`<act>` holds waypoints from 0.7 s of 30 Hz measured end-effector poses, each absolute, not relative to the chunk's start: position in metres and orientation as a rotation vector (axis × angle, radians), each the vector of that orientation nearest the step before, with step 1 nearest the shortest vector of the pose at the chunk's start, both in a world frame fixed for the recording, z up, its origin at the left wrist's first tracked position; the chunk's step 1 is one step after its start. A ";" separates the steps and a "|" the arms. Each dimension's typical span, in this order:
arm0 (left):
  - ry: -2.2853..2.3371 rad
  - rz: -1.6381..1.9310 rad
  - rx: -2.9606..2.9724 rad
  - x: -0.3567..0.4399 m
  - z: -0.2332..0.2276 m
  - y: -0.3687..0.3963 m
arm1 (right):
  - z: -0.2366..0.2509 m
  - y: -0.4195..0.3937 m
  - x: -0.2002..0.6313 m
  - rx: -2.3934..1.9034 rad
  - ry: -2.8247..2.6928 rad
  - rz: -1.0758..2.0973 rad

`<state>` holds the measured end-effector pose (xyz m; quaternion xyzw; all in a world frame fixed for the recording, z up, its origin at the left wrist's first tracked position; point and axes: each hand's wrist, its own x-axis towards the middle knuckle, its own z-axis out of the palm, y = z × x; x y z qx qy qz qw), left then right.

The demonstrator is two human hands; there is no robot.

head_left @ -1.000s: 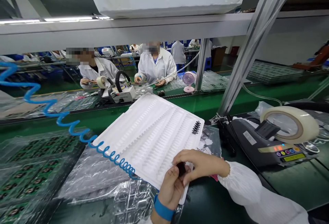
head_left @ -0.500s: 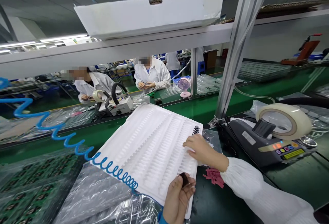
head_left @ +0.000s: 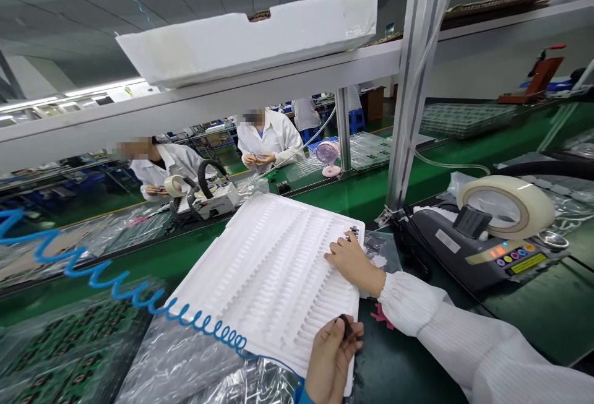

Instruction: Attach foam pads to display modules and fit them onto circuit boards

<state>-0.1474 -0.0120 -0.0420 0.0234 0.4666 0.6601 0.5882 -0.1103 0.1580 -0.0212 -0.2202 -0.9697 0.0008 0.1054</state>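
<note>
A white plastic tray (head_left: 260, 268) with rows of narrow slots lies tilted across the bench before me. My left hand (head_left: 331, 354) is closed at its lower right edge, pinching a small dark brown piece (head_left: 344, 326) between thumb and fingers. At the upper right corner, my right hand (head_left: 353, 262) reaches over the slots with bent fingers. Its fingertips pinch at one of several small black parts (head_left: 355, 229) in the slots and partly cover the group. A blue coiled cord (head_left: 204, 323) runs over the tray's lower left edge to my left wrist.
Right of the tray stands a tape dispenser (head_left: 468, 249) carrying a clear tape roll (head_left: 508, 206). Pink strips (head_left: 383, 316) lie beneath my right sleeve. Bagged green circuit boards (head_left: 60, 342) lie at lower left. Overhead, a shelf holds a white box (head_left: 250, 39); co-workers sit beyond.
My right hand has moved up the tray onto the black parts, covering most of them. My left hand still holds the brown piece, now turned slightly. The view has shifted a little.
</note>
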 end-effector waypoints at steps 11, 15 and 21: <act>1.054 1.525 0.050 -0.150 -0.046 -0.010 | -0.022 0.228 -0.076 -1.217 -2.651 0.145; 1.025 1.566 0.064 -0.147 -0.049 -0.012 | -0.031 0.242 -0.077 -1.288 -2.627 0.163; 1.000 1.636 0.050 -0.141 -0.057 -0.015 | -0.040 0.243 -0.083 -1.162 -2.575 0.139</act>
